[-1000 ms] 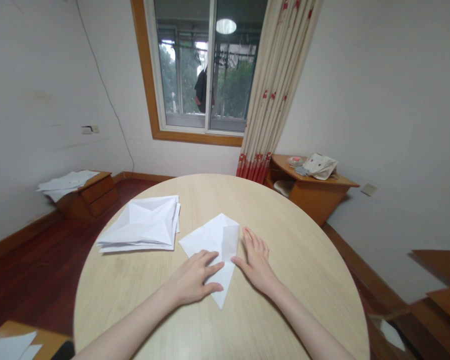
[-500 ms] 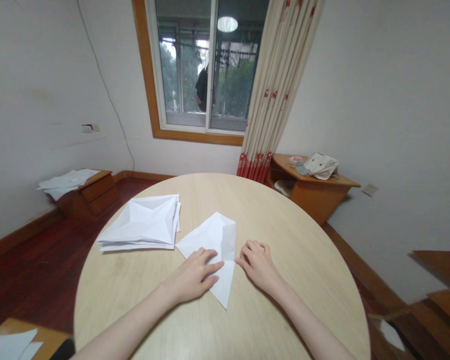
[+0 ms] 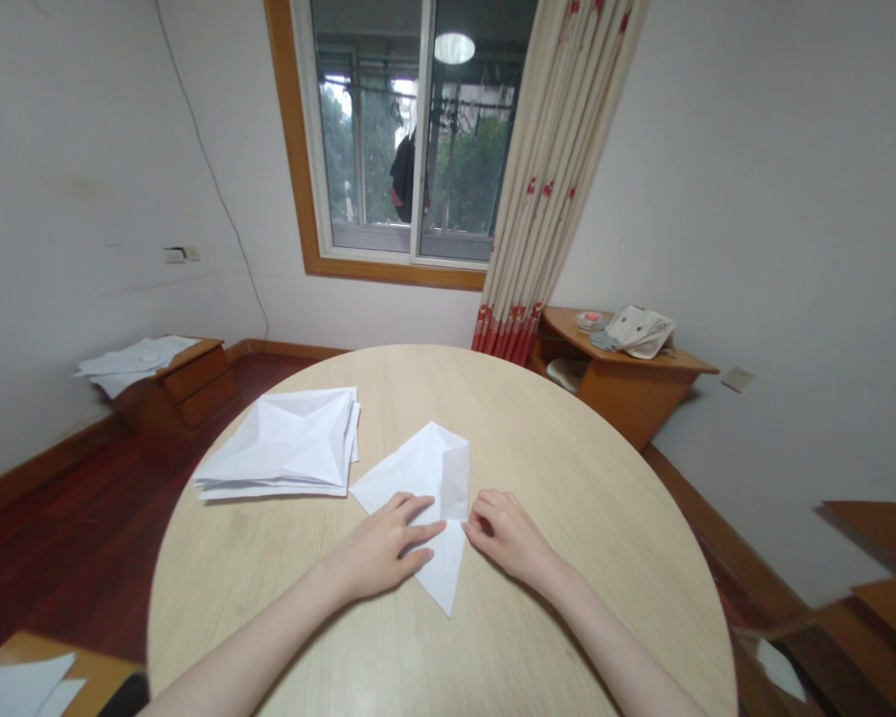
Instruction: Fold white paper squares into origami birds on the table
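Observation:
A folded sheet of white paper lies on the round table, with one corner pointing toward me and a narrow folded flap along its right side. My left hand rests flat across its lower left part, fingers spread. At the right edge, just below the flap, my right hand has its fingers curled and the thumb and forefinger pinched on the paper. How much paper sits between those fingertips is hard to see.
To the left on the table is a stack of creased white sheets. Beyond the table stand a small drawer cabinet with papers on it and a corner stand bearing a cloth bag. A curtain hangs beside the window.
The fingers of my right hand have curled in more, and the hand has shifted slightly left onto the paper's edge. My left hand and the paper have hardly moved.

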`<state>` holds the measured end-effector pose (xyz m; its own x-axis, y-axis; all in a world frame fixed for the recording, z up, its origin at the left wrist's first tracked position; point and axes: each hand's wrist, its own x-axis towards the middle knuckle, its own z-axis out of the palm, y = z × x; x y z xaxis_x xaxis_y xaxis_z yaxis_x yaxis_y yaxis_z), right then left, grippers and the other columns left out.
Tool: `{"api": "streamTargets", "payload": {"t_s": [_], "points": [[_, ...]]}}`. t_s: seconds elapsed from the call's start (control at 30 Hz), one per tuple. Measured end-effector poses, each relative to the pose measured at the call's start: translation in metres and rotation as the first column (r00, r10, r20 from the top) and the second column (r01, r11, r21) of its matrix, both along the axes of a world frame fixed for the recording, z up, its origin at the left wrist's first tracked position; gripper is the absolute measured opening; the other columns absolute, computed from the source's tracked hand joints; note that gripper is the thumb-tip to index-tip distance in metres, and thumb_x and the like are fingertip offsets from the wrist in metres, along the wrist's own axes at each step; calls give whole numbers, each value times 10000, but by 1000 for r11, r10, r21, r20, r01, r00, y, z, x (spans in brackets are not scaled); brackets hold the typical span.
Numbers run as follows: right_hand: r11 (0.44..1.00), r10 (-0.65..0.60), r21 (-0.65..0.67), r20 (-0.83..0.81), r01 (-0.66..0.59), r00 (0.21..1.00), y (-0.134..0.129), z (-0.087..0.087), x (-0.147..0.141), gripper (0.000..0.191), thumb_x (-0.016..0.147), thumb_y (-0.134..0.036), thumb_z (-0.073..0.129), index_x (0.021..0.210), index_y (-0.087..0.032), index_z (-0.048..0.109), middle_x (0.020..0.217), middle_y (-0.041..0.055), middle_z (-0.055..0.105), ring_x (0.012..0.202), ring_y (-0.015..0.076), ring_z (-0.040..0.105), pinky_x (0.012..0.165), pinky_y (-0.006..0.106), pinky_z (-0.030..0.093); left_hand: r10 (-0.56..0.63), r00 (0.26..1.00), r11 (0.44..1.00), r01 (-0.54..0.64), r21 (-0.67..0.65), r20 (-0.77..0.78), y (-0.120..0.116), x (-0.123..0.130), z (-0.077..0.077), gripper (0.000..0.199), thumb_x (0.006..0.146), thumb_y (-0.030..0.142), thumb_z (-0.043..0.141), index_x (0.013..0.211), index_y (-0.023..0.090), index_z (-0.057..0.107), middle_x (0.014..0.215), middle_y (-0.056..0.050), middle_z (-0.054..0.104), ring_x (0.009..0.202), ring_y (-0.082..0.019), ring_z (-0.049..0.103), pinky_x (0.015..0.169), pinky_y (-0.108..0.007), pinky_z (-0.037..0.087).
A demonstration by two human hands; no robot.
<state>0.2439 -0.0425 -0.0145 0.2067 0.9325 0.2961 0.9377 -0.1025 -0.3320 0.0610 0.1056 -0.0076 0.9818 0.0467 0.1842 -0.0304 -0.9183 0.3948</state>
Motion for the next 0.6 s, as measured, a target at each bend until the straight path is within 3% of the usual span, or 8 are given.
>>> {"api": "streamTargets", "payload": {"t_s": [0.6], "points": [[984,142,-75,-191,-159,971,-5,11,-13,212,704,-68,564,559,-180,457,609,-53,495,635,115,495,746,278,359,-17,1000,999,17,-52,1,4,1,4,379,915,318,542,1294,308,560,1400,-53,464,1241,-262,404,1049,-440,358]]}}
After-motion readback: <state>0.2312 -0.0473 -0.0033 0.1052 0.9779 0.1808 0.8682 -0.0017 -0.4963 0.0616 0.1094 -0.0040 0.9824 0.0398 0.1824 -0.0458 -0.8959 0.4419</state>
